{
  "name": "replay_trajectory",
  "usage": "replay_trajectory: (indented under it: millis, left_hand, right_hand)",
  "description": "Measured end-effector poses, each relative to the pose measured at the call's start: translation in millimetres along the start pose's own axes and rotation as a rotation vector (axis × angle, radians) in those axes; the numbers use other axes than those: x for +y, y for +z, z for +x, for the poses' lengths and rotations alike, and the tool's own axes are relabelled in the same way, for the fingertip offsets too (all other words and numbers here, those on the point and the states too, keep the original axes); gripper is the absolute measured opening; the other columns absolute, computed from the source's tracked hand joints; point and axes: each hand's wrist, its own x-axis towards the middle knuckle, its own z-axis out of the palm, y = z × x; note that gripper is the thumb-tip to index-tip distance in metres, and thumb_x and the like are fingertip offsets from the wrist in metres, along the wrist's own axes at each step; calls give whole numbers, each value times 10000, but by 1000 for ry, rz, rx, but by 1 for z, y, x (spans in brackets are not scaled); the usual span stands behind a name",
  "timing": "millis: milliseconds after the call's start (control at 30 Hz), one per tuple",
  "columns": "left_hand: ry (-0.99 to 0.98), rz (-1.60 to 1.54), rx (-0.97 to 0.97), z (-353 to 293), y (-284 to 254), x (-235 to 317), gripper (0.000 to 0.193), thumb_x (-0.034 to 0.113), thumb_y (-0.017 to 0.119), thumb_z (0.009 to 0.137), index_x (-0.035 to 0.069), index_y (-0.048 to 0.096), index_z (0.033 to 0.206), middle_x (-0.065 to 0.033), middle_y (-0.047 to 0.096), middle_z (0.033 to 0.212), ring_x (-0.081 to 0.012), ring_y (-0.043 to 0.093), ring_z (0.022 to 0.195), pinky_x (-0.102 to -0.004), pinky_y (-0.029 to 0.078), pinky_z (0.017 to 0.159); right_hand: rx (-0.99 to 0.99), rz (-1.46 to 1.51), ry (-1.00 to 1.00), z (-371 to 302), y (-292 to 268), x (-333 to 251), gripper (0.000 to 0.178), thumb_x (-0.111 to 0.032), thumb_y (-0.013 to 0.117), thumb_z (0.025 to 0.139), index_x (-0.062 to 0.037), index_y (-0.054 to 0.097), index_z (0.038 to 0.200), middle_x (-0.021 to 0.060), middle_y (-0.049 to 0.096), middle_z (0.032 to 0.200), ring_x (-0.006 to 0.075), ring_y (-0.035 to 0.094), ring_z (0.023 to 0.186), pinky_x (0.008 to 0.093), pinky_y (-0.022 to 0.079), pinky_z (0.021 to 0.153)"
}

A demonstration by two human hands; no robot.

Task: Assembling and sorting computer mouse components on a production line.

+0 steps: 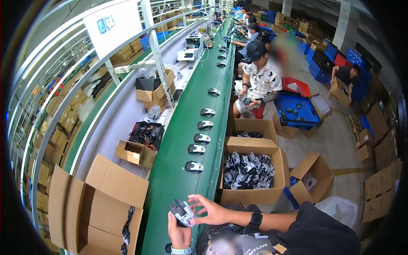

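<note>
A black computer mouse with light grey parts [182,213] is held up over the near end of the green conveyor belt. My left hand [179,233] grips it from below, its fingers partly hidden behind it. On the mouse's right side, my right hand [209,211] has its fingers spread and curved, with the thumb touching or very close to the lower edge. Another dark mouse [168,248] lies beside my left wrist, partly cut off. Farther up the belt, several similar mice stand in a row, the closest being a black-and-white mouse [194,167].
An open carton [114,178] stands left of the belt with dark parts inside. To the right, a carton [255,196] is filled with mouse parts. Beyond it, a co-worker [259,80] handles a part beside a blue tray [293,123]. Metal uprights [157,55] line the left.
</note>
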Motion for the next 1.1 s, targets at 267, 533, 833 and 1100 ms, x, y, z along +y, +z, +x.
replay_trajectory:
  millis: [267, 533, 833, 1100]
  left_hand:
    - [96, 281, 119, 23, 18, 0, 204, 20, 524, 976, 13, 535, 1180, -92, 631, 1107, -182, 621, 987, -320, 514, 873]
    - [188, 140, 52, 76, 64, 21, 211, -35, 610, 912, 14, 567, 1113, -92, 670, 1059, -186, 657, 966, -332, 539, 856]
    - [123, 91, 73, 141, 102, 16, 290, -42, 607, 892, 5, 561, 1175, -104, 654, 1120, -214, 650, 1016, -348, 522, 917]
    - [0, 191, 131, 153, 104, 14, 497, 324, 499, 997, -53, 497, 1320, -180, 545, 1333, -275, 558, 1169, -403, 477, 996]
  right_hand:
    - [170, -454, -410, 41, -27, -25, 749, -191, 860, 717, 4, 482, 1334, 191, 547, 1268, 332, 550, 1198, 386, 442, 1013]
    - [160, -397, -655, 83, -68, -77, 701, -93, 884, 642, 10, 543, 1246, 201, 605, 1251, 308, 626, 1129, 367, 509, 956]
    - [221, -345, -706, 128, -113, -98, 660, -100, 880, 646, 27, 553, 1205, 213, 605, 1236, 323, 626, 1120, 367, 506, 953]
    - [263, -269, -639, 160, -117, -37, 665, -127, 830, 687, -38, 523, 1269, 179, 531, 1242, 332, 522, 1185, 383, 446, 994]
